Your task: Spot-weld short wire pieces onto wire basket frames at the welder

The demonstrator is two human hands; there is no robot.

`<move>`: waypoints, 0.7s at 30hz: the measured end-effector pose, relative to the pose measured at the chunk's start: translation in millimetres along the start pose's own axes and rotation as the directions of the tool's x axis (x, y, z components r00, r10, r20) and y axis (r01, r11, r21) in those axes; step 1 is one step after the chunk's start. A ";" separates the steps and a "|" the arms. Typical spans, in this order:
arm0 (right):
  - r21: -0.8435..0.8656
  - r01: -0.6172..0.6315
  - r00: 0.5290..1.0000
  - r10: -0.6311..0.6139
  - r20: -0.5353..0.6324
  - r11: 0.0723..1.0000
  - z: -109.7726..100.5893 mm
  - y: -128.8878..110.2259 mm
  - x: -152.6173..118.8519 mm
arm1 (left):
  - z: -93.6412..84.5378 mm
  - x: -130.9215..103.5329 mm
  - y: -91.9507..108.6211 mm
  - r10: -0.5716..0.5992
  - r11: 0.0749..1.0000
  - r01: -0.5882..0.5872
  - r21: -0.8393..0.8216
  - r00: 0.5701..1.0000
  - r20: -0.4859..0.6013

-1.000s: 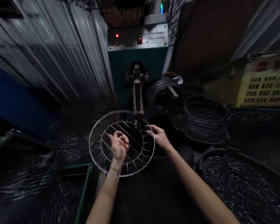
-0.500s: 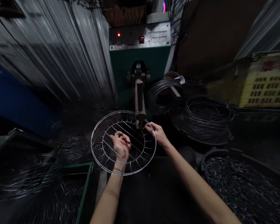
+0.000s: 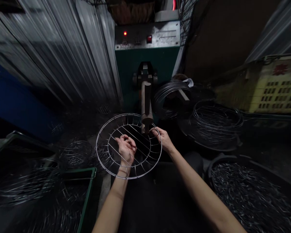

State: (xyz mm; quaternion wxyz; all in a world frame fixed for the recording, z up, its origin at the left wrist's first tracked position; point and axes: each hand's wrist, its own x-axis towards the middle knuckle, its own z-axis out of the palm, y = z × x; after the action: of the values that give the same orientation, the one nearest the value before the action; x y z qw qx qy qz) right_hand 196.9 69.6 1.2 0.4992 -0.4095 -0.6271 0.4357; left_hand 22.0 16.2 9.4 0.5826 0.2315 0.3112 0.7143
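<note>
A round wire rack (image 3: 129,177) with two rings, short spokes and parallel cross wires lies under the arm of a green machine (image 3: 146,100). My left hand (image 3: 126,149) is beneath the rack, palm up, its fingers curled; whether it grips a wire or a small piece cannot be made out. At the rack's right rim, beside the machine's lower tip, my right hand (image 3: 161,137) is closed, thumb and finger pinched on a small wire piece too dim to see fully.
A tub of small metal pieces (image 3: 247,191) stands at the right, with wire rings (image 3: 217,119) behind it. Coiled wire (image 3: 171,90) hangs beside the machine. A green crate (image 3: 87,197) and more wire rings are at the left. A yellow crate (image 3: 276,87) is at the back right.
The rack and both hands sit slightly higher in view, and the rack's left side has shifted a little right. Both hands keep nearly the same pose.
</note>
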 end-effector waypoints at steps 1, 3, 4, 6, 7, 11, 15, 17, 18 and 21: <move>0.003 0.003 1.000 -0.003 0.007 1.000 0.4 1.0 0.3 | -0.6 -0.2 -0.1 0.007 1.000 -0.007 0.000 1.000 -0.006; -0.005 0.013 1.000 -0.013 0.022 1.000 0.3 2.2 1.3 | -1.1 -0.5 -0.5 0.018 1.000 -0.018 0.003 1.000 -0.023; -0.012 0.018 0.999 -0.018 0.030 1.000 0.0 2.4 1.9 | -1.1 -0.5 -0.9 0.026 1.000 -0.026 0.008 0.999 -0.029; -0.022 0.025 0.999 -0.024 0.038 0.999 -0.9 2.2 2.5 | -0.7 -0.1 -2.1 0.043 0.999 -0.042 0.019 0.999 -0.031; -0.025 0.026 0.999 -0.026 0.036 0.999 -1.6 1.9 2.4 | -0.3 0.2 -2.7 0.049 0.999 -0.048 0.021 0.998 -0.029; -0.045 0.028 1.000 -0.028 0.012 0.999 -5.1 0.4 -2.0 | 1.9 0.2 -4.5 0.053 0.999 -0.053 0.006 0.998 -0.018; -0.058 0.016 1.000 -0.016 -0.005 0.998 -6.4 1.7 -7.1 | 2.3 -2.8 -5.7 0.045 0.999 -0.045 -0.013 0.999 -0.030; -0.034 -0.002 1.000 0.001 -0.014 0.999 -4.5 4.3 -6.2 | 0.9 -2.8 -5.5 0.056 0.998 -0.056 0.002 0.998 -0.029; -0.011 -0.014 1.000 0.014 -0.023 1.000 -3.1 5.8 -5.1 | -0.1 -2.0 -4.6 0.061 0.998 -0.061 0.019 0.998 -0.024; 0.059 -0.049 0.995 0.054 -0.088 0.997 -1.2 7.3 -8.2 | -3.3 -0.6 4.1 0.047 0.995 -0.047 0.093 0.999 -0.005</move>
State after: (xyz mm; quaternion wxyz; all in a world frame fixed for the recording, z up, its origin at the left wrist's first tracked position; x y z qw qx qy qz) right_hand 200.0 64.1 -7.9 0.5270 -0.4304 -0.5807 0.4471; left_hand 17.1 14.5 10.0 0.5531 0.2628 0.3406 0.7135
